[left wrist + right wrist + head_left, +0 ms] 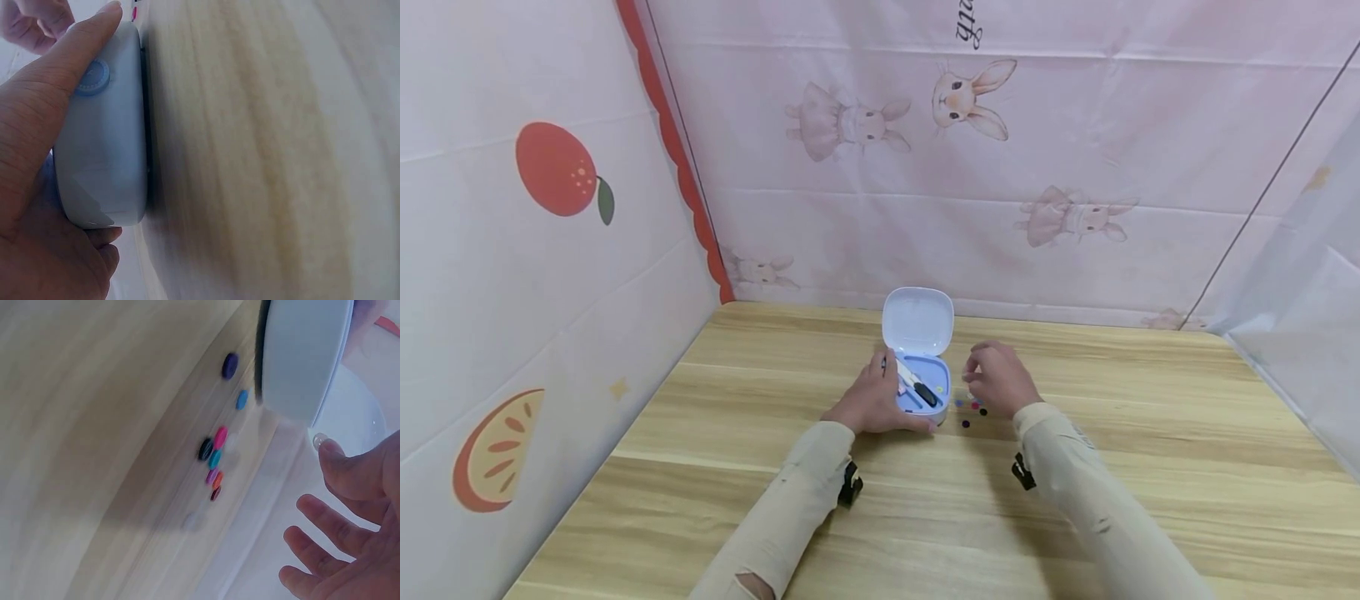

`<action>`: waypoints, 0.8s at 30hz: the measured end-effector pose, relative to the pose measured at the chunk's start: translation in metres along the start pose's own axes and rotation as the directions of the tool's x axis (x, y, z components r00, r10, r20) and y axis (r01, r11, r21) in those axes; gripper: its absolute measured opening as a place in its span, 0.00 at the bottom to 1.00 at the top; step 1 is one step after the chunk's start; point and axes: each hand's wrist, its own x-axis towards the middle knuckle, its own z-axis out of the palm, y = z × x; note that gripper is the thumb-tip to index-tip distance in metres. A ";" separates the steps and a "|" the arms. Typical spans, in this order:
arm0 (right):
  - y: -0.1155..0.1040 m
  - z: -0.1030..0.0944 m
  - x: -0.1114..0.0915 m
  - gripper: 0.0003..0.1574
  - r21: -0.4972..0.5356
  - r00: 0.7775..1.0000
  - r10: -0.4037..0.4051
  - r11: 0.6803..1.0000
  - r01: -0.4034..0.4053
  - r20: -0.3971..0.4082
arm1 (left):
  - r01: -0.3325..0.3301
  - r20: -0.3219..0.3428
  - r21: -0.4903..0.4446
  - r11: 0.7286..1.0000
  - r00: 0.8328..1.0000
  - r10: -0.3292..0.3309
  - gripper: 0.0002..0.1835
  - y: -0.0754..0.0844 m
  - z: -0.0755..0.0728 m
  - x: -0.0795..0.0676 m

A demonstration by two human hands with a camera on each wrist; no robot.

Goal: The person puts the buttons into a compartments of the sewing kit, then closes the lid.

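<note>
A small white and light-blue box (pixel 945 406) stands on the table with its lid (pixel 918 321) raised at the back. My left hand (pixel 877 398) grips its left side, thumb along the front wall near a round blue catch (pixel 94 78). Inside the box lies a slim tool with a black end (pixel 926 394), its kind not clear. Just right of the box, my right hand (pixel 1002 379) is above the table and pinches a small pale, see-through button (pixel 319 439) at the thumb tip. Below are several loose coloured buttons, among them a dark purple one (pixel 230 365) and a pink one (pixel 220 437).
The wood-grain table (pixel 737 392) meets a pink rabbit-print cloth (pixel 865 217) behind the box. Another printed cloth (pixel 467 292) hangs along the left side. Several buttons lie close to the box's right wall, under the right hand.
</note>
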 end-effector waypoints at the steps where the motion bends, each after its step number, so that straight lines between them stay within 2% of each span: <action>1: -0.001 0.001 0.001 0.02 0.002 1.000 -0.005 1.000 0.005 -0.003 | -0.001 -0.001 -0.001 1.000 1.000 0.001 0.79 0.000 0.000 0.000; 5: -0.007 0.004 0.004 0.03 0.010 1.000 -0.017 1.000 0.018 -0.008 | -0.005 -0.008 -0.006 1.000 1.000 0.005 0.79 0.000 0.000 0.000; 12: -0.015 0.009 0.006 0.04 0.057 1.000 0.018 0.998 -0.019 0.011 | -0.010 -0.010 -0.016 1.000 1.000 0.010 0.79 0.000 0.001 0.000; 24: -0.016 0.017 0.010 0.06 0.042 1.000 -0.021 0.999 0.021 -0.003 | -0.010 -0.008 -0.014 1.000 1.000 0.010 0.80 -0.002 0.001 0.001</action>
